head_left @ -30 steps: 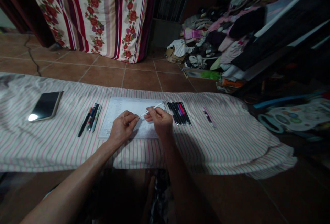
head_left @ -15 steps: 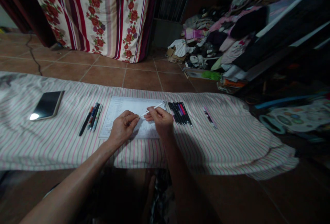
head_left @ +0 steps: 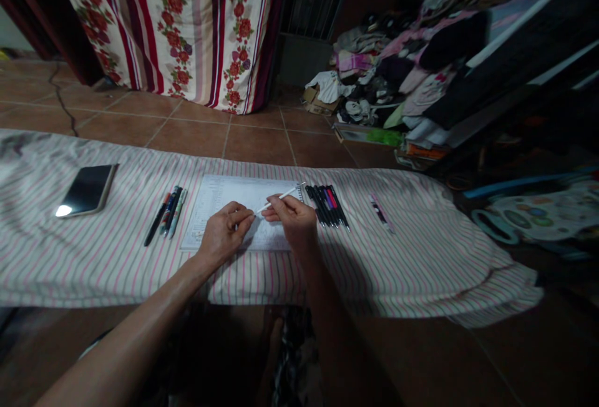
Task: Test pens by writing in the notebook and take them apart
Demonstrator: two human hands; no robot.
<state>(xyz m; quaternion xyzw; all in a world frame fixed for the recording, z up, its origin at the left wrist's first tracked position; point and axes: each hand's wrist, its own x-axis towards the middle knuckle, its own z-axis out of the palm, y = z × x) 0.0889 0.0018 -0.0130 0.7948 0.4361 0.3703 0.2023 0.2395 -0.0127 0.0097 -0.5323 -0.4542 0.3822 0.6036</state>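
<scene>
A slim white pen (head_left: 287,193) slants above a spiral notebook (head_left: 229,190), whose open page bears faint writing. My right hand (head_left: 298,221) is closed around the pen's middle, between thumb and fingers. At its lower end, the thumb and forefinger of my left hand (head_left: 223,229) pinch the tip; the very point is hidden by those fingers. Just right of the notebook lies a row of several black pens (head_left: 326,206), with red and purple among them. Several more pens (head_left: 169,212), dark and patterned, rest to its left.
The notebook lies on a striped cloth (head_left: 421,257) covering a low table. A tablet or phone (head_left: 88,190) sits at the left, and a pink-and-black pen (head_left: 380,212) at the right. Behind are a flowered curtain (head_left: 196,32) and heaped clothes (head_left: 397,70).
Both hands stay over the notebook with the white pen between them. The left fingertips and pen tip have shifted very slightly to the right.
</scene>
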